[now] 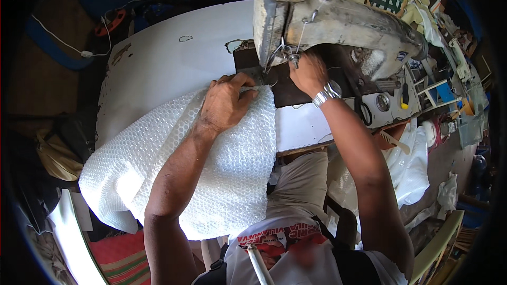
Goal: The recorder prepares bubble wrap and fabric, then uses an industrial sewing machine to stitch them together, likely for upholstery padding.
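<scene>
A large sheet of bubble wrap (227, 169) drapes over the front left of the sewing table and down toward my lap. My left hand (226, 101) rests at its far edge, fingers curled and closed on the plastic just short of the needle area. Above stands a worn, paint-chipped sewing machine (343, 21), with thread running down to its tension parts. My right hand (310, 73), with a silver watch (327, 94) at the wrist, reaches under the machine's arm beside the head. It is blurred, and its fingertips are hidden behind the machine parts.
Black-handled scissors (364, 112), a round glass object (383, 102) and a yellow-handled tool (404, 96) lie right of the machine. A comb (395, 141) and clear plastic (412, 171) are below the table's right edge. Clutter fills the right side. The white tabletop (169, 47) has chipped edges.
</scene>
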A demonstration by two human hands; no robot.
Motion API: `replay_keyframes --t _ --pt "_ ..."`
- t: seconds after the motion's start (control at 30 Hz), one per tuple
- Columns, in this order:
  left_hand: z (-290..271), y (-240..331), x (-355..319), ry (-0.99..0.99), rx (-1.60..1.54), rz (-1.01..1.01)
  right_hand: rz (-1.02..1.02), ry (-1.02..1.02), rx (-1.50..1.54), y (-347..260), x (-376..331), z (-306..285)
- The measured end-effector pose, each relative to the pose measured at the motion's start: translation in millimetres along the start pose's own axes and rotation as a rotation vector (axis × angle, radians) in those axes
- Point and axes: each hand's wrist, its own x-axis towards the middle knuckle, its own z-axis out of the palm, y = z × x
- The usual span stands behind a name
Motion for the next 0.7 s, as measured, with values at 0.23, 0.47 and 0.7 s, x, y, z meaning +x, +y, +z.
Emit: replay_keyframes --t 0.23,0.47,0.7 --pt "7 -8 3 0.052 0.046 0.160 -0.444 0.047 0.255 -30 -92 -37" --pt "-2 -1 3 -0.065 0.278 0.273 -0.435 -0.044 0.031 -31 -87 -25" --pt "-9 -6 12 -0.121 0.515 0.404 -0.470 0.052 0.019 -41 -69 -20"
